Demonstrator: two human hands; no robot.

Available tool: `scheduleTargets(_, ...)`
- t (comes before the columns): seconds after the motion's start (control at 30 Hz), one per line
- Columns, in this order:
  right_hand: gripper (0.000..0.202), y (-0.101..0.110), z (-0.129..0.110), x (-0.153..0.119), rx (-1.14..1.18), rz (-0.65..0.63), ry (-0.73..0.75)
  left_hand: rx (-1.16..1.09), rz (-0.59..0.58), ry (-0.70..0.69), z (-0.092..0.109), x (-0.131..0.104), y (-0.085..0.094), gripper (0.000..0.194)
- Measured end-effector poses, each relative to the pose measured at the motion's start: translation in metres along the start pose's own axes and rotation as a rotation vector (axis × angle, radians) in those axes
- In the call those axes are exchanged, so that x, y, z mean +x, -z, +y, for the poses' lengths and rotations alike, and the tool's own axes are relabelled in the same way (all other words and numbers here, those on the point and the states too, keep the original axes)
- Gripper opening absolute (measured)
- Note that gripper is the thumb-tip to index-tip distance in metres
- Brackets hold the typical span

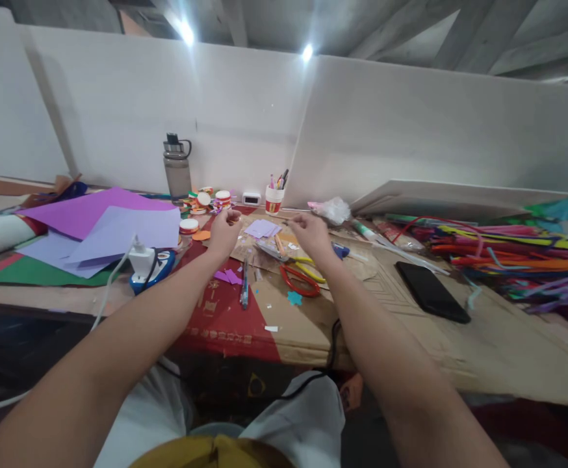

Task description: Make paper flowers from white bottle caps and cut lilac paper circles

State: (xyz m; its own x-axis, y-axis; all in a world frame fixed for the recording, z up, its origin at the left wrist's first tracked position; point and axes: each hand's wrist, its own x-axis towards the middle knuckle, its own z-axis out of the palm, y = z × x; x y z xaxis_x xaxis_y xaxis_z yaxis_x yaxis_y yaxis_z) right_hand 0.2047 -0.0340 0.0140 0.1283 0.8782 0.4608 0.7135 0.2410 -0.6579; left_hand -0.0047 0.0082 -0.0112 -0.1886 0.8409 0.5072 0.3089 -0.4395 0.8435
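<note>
My left hand [226, 229] reaches over the far part of the table, fingers curled together; whatever they may hold is too small to make out. Across from it, my right hand [309, 232] has thumb and fingers pinched, again with contents I cannot make out. Between the two lies a small stack of lilac paper pieces [263, 228]. Scissors with red and yellow handles [299, 281] rest just below my right hand. A pen-like craft knife [244, 286], purple paper scraps [228, 277] and a teal paper flower [294, 298] lie nearer to me.
At left are large purple sheets [123, 231] and a power strip [152, 268] with a white plug. A bottle [177, 170] and a paper cup of pens [274, 198] stand at the back. At right are a black phone [431, 291] and a pile of pipe cleaners [503, 250].
</note>
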Motion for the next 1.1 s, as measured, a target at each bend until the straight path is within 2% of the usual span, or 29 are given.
scheduleTargets(0.1, 0.021, -0.012, -0.02, -0.018, -0.076, -0.309, 0.264, -0.055, 0.01, 0.022, 0.002, 0.002, 0.002, 0.015)
scheduleTargets(0.13, 0.022, -0.017, -0.027, -0.024, -0.089, -0.377, 0.34, -0.069, 0.012, 0.028, 0.003, 0.002, 0.002, 0.014)
scheduleTargets(0.23, 0.025, -0.03, -0.038, -0.038, -0.101, -0.529, 0.503, -0.068, 0.0, 0.048, 0.003, 0.002, 0.002, 0.012)
scheduleTargets(0.37, 0.031, -0.041, -0.031, -0.041, -0.169, -0.68, 0.613, -0.083, -0.064, 0.069, 0.002, 0.001, 0.0, 0.011)
scheduleTargets(0.6, 0.03, -0.045, -0.028, -0.04, -0.18, -0.7, 0.599, -0.128, -0.027, 0.084, 0.001, 0.005, 0.003, 0.011)
scheduleTargets(0.7, 0.031, -0.044, -0.031, -0.04, -0.177, -0.709, 0.596, -0.112, -0.056, 0.086, 0.001, 0.005, 0.002, 0.011)
scheduleTargets(0.87, 0.024, -0.038, -0.04, -0.046, -0.265, -0.654, 0.595, -0.107, -0.057, 0.076, 0.001, 0.005, 0.002, 0.011)
scheduleTargets(1.1, 0.017, -0.034, -0.051, -0.054, -0.317, -0.609, 0.447, -0.093, -0.055, 0.058, 0.0, 0.006, 0.002, 0.01)
